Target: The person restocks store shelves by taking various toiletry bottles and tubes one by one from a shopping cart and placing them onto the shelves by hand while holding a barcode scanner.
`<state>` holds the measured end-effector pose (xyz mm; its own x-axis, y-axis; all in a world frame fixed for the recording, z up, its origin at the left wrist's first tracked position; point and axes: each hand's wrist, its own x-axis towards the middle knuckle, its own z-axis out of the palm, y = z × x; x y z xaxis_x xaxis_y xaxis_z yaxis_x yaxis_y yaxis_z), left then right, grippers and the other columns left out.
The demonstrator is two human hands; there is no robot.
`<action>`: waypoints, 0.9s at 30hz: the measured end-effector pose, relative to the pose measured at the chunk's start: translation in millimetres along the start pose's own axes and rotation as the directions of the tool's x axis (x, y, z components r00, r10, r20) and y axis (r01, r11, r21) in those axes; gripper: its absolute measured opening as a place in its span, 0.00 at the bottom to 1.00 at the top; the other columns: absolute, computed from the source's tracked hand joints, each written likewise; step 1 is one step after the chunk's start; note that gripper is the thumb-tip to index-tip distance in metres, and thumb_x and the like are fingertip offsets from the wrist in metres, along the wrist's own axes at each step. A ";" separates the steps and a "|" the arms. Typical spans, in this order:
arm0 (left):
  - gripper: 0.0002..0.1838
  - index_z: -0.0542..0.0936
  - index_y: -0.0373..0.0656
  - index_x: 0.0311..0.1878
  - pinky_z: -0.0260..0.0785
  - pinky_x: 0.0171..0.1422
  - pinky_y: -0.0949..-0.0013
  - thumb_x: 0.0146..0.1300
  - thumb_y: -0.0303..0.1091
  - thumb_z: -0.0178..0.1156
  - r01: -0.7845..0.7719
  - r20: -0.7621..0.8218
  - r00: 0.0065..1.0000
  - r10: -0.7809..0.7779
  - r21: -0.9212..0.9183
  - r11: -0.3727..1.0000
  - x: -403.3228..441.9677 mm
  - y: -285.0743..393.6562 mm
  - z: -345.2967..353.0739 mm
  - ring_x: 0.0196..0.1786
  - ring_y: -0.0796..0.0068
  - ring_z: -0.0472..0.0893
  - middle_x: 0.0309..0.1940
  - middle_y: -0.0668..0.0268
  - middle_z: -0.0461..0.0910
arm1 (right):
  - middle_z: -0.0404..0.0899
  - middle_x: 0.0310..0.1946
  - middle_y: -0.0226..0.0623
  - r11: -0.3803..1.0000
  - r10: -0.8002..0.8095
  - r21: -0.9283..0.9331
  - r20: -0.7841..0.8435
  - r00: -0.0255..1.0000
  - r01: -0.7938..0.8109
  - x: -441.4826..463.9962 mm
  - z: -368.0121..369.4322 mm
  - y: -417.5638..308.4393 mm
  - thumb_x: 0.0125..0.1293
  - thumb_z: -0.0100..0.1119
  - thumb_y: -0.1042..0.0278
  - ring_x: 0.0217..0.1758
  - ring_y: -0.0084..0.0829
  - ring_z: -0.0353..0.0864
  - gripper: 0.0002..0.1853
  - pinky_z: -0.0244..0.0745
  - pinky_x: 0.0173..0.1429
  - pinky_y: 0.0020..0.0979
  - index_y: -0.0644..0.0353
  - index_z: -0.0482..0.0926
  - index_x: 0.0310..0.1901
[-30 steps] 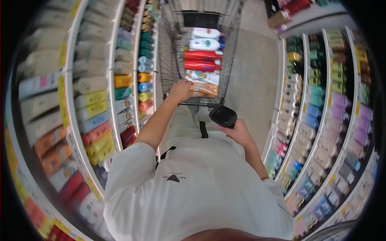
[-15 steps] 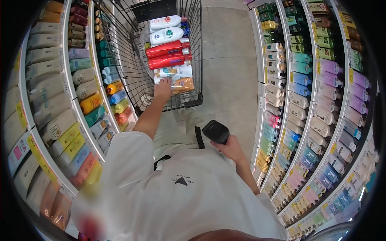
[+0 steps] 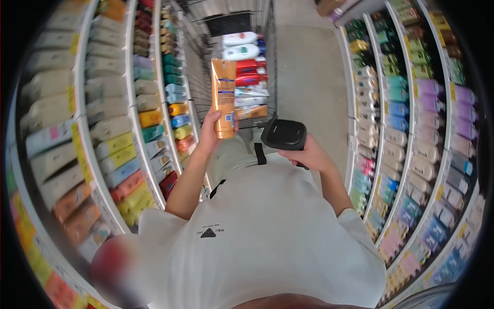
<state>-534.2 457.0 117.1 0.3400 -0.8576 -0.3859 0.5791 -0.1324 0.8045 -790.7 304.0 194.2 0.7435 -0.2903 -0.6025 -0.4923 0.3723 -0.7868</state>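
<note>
An orange squeeze tube (image 3: 224, 95) stands upright in my left hand (image 3: 208, 135), whose fingers close round its lower part near the cap. A label with blue bands and a small barcode-like patch shows on the tube. My right hand (image 3: 314, 153) grips a black handheld scanner (image 3: 284, 135), its broad head pointing towards the tube but apart from it. Beyond both hands is a wire shopping cart (image 3: 273, 62). In it lie white bottles (image 3: 241, 52), red bottles (image 3: 248, 80), white tubes (image 3: 249, 92) and an orange package (image 3: 252, 112).
Shelves of tubes and bottles (image 3: 116, 157) rise close on my left. On my right stand more shelves with rows of pump bottles (image 3: 396, 136). A grey tiled floor (image 3: 303, 67) runs between the cart and the right shelves. A brown box (image 3: 328, 7) is at the far end.
My left hand has come up from the cart and now holds the orange tube. The scanner has risen closer to it. The view has shifted, so the cart sits further right.
</note>
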 end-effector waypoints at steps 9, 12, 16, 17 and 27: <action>0.33 0.76 0.41 0.56 0.77 0.35 0.64 0.75 0.63 0.40 -0.286 -0.187 0.953 0.239 -0.287 0.914 -76.3 60.0 49.9 0.36 0.69 0.83 0.38 0.61 0.82 | 0.81 0.28 0.30 0.998 -0.060 0.004 0.372 0.926 0.063 30.0 38.9 -68.7 0.62 0.74 0.64 0.25 0.20 0.78 0.16 0.76 0.30 0.26 0.60 0.81 0.47; 0.28 0.79 0.43 0.54 0.78 0.32 0.66 0.76 0.58 0.41 -0.248 -0.388 0.917 0.091 -0.377 0.892 -91.6 55.0 46.1 0.31 0.70 0.85 0.34 0.61 0.85 | 0.86 0.36 0.36 0.712 -0.527 -0.306 0.362 0.769 0.632 34.8 43.8 -70.3 0.56 0.76 0.61 0.38 0.33 0.85 0.20 0.81 0.47 0.36 0.62 0.82 0.46; 0.29 0.78 0.44 0.58 0.80 0.33 0.62 0.75 0.59 0.42 -0.202 -0.363 0.929 0.071 -0.338 0.919 -116.9 49.6 38.5 0.34 0.67 0.86 0.39 0.63 0.85 | 0.84 0.34 0.51 0.483 -0.497 -0.442 0.573 0.652 0.756 43.7 47.4 -83.5 0.50 0.73 0.59 0.38 0.52 0.84 0.19 0.78 0.45 0.43 0.60 0.82 0.40; 0.29 0.78 0.44 0.58 0.80 0.33 0.62 0.75 0.59 0.42 -0.218 -0.354 0.930 0.095 -0.325 0.920 -121.2 47.5 37.1 0.34 0.67 0.86 0.39 0.63 0.85 | 0.85 0.34 0.52 0.464 -0.438 -0.495 0.593 0.676 0.735 41.5 49.8 -89.6 0.50 0.73 0.59 0.38 0.53 0.84 0.18 0.78 0.44 0.43 0.60 0.82 0.40; 0.28 0.67 0.40 0.72 0.74 0.66 0.56 0.80 0.50 0.42 -0.607 -0.486 0.765 0.422 -0.326 0.724 -159.4 48.2 26.2 0.63 0.62 0.80 0.62 0.55 0.78 | 0.88 0.39 0.42 0.488 -0.704 -0.302 0.419 0.574 0.819 27.9 61.5 -79.2 0.52 0.79 0.61 0.40 0.34 0.86 0.23 0.80 0.51 0.36 0.62 0.85 0.48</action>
<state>-579.9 574.3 229.2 0.8649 -0.4703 -0.1752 0.4549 0.5870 0.6697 -703.2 320.6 248.0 0.9627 -0.0590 0.2641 0.2320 -0.3225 -0.9177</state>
